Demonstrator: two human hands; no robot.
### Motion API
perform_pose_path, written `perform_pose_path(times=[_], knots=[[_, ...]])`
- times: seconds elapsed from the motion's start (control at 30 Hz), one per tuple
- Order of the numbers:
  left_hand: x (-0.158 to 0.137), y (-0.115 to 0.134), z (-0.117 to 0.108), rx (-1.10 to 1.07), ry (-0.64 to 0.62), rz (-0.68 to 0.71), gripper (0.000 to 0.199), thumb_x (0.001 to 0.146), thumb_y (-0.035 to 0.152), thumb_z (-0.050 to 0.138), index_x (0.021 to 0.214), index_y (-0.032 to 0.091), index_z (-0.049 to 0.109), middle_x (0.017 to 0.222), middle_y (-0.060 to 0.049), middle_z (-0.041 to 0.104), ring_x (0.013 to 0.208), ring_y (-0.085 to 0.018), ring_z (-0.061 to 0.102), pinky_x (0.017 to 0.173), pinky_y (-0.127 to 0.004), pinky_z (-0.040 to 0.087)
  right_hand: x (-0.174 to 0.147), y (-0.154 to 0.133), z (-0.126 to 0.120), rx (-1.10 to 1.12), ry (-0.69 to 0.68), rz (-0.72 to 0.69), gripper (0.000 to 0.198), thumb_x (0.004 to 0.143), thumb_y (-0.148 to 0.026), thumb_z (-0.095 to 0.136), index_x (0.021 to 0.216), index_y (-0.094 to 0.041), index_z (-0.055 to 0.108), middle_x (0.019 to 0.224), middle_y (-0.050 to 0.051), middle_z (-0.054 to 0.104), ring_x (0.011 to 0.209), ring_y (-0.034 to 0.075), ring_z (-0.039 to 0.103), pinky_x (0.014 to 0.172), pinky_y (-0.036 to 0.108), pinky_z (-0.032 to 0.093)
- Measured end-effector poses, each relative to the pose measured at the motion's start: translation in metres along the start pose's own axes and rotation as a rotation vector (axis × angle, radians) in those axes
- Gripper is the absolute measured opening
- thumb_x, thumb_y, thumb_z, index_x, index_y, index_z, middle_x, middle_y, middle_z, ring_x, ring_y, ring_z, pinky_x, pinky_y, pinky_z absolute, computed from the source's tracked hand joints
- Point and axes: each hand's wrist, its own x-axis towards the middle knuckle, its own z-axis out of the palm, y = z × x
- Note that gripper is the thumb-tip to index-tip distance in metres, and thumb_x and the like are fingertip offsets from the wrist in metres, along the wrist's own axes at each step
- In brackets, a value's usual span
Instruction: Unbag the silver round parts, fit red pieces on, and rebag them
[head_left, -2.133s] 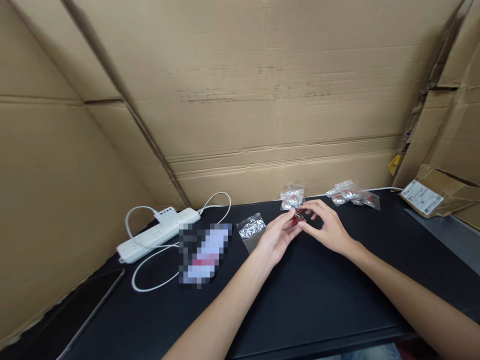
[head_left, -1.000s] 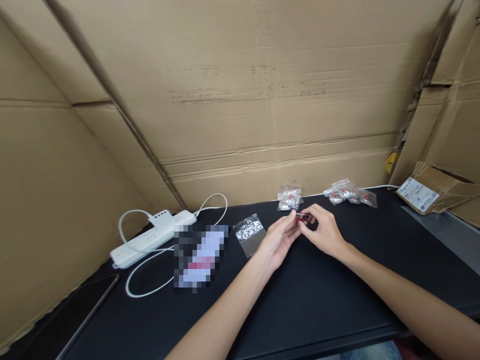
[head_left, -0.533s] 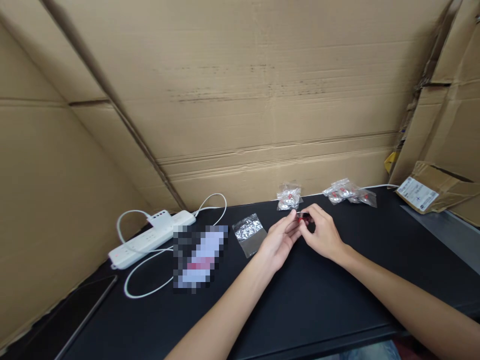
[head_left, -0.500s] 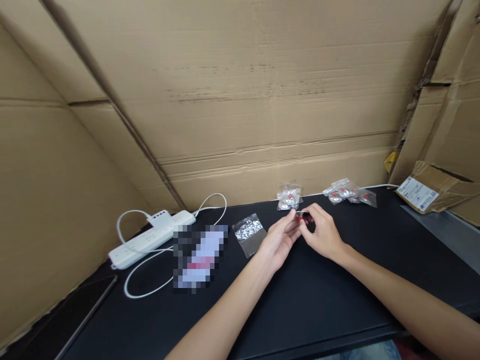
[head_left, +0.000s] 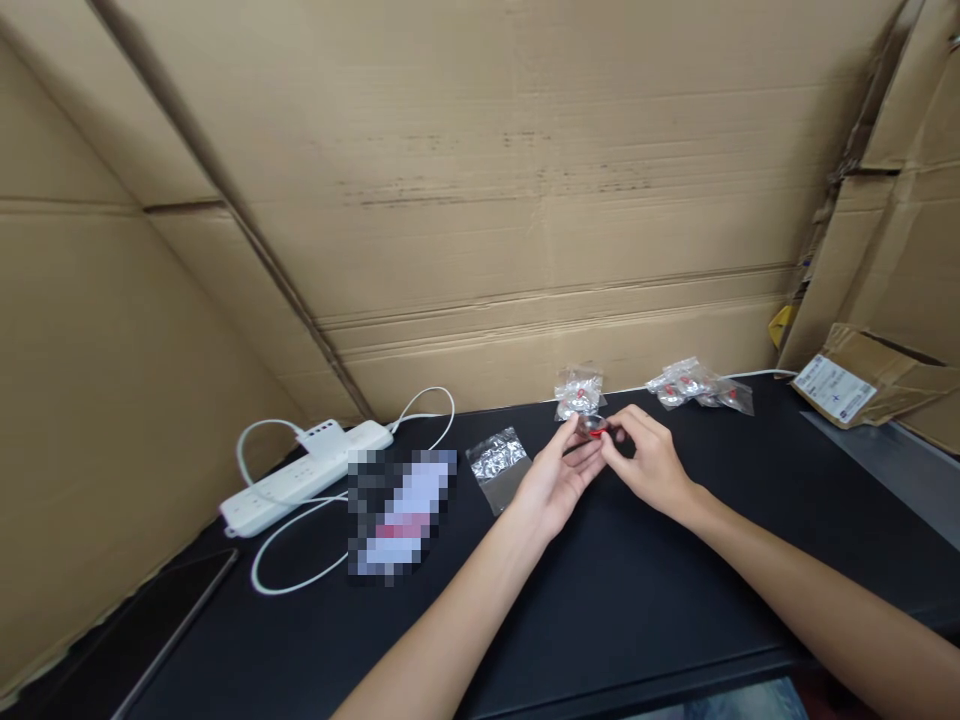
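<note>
My left hand (head_left: 551, 485) and my right hand (head_left: 651, 462) meet over the black table (head_left: 615, 600), fingertips pinched together on a small red and silver part (head_left: 595, 430). Just beyond the fingertips lies a small clear bag with red and silver pieces (head_left: 578, 390). An empty-looking clear plastic bag (head_left: 499, 462) lies on the table left of my left hand. A pile of filled clear bags (head_left: 696, 386) sits at the back right. The part itself is mostly hidden by my fingers.
A white power strip (head_left: 300, 475) with a looping white cable (head_left: 300, 565) lies at the left. A blurred-out object (head_left: 401, 510) lies beside it. A dark flat slab (head_left: 161, 610) sits at the near left. Cardboard walls (head_left: 487, 200) enclose the table; a labelled cardboard box (head_left: 862, 385) stands at the right.
My hands stay together on the small part; the fingers have shifted slightly and lifted a little toward the back. Everything else on the table is unmoved.
</note>
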Motion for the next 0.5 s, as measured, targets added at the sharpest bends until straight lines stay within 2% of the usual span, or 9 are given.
perform_pose_path(times=[0.2,0.3,0.37,0.43,0.5], knots=[[-0.003,-0.001,-0.002,0.032,-0.036,-0.052,0.021,0.088,0.029,0.061,0.089,0.008,0.064,0.092,-0.015,0.070,0.084,-0.019,0.069,0.086,-0.030,0.056,0.002,0.002,-0.001,0.044,-0.007,0.078,0.009,0.084,-0.016,0.054,0.081,-0.017,0.062,0.072,0.002,0.056,0.063,0.013,0.054,0.063,0.026,0.044],[0.000,-0.002,-0.004,0.155,-0.020,-0.039,0.028,0.090,0.035,0.057,0.090,0.007,0.062,0.094,-0.019,0.069,0.084,-0.021,0.069,0.084,-0.034,0.057,0.004,0.007,0.000,0.073,0.018,0.164,0.009,0.082,-0.017,0.055,0.077,-0.016,0.063,0.070,0.002,0.059,0.061,0.013,0.055,0.060,0.025,0.044],[0.001,0.000,-0.003,0.335,0.078,0.122,0.030,0.089,0.038,0.057,0.091,0.009,0.061,0.091,-0.017,0.068,0.080,-0.022,0.068,0.077,-0.036,0.058,0.005,0.012,0.000,0.089,0.039,0.226,0.009,0.080,-0.018,0.057,0.075,-0.016,0.064,0.069,0.002,0.060,0.059,0.012,0.055,0.058,0.024,0.044],[-0.005,0.005,0.004,0.553,0.162,0.413,0.026,0.088,0.038,0.059,0.090,0.013,0.061,0.090,-0.012,0.067,0.080,-0.020,0.066,0.070,-0.032,0.056,0.005,0.016,-0.001,0.098,0.058,0.274,0.009,0.078,-0.019,0.058,0.073,-0.016,0.064,0.066,0.002,0.061,0.056,0.012,0.054,0.056,0.023,0.044],[-0.023,0.010,0.014,0.738,0.097,0.665,0.022,0.087,0.037,0.060,0.088,0.015,0.063,0.089,-0.009,0.067,0.086,-0.019,0.065,0.071,-0.028,0.054,0.006,0.021,-0.002,0.106,0.067,0.306,0.010,0.078,-0.021,0.058,0.073,-0.016,0.065,0.065,0.002,0.061,0.055,0.012,0.054,0.055,0.023,0.043]])
